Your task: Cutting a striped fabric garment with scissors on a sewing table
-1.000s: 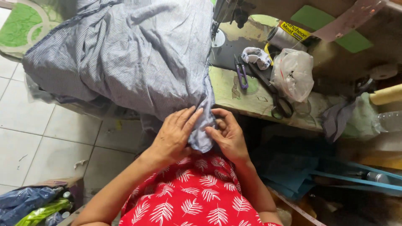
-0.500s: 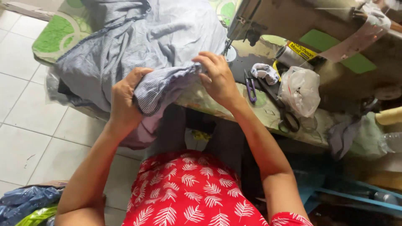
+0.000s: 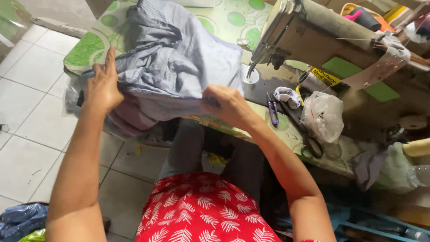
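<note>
— What do we have in hand?

— A pale blue-grey, finely striped cotton garment [image 3: 179, 76], bunched in a heap on the green-spotted worktop [image 3: 89, 47], just left of the old beige sewing machine [image 3: 313, 40]. We judge it light, soft and floppy; it will sag and slide wherever it is not held.

— And our grip?

— Our right hand [image 3: 228, 105] is clenched on the near edge of the cloth. Our left hand [image 3: 104, 87] lies against the left side of the heap, fingers straight up, pressing rather than pinching. A folded edge or seam seems the surest hold.

— What crowds us?

— To the right lie purple-handled thread snips [image 3: 272, 110], black-handled scissors [image 3: 309, 139] and a crumpled clear plastic bag [image 3: 323, 115]. The machine's needle sits just beside the cloth, so loose folds could snag there.
</note>
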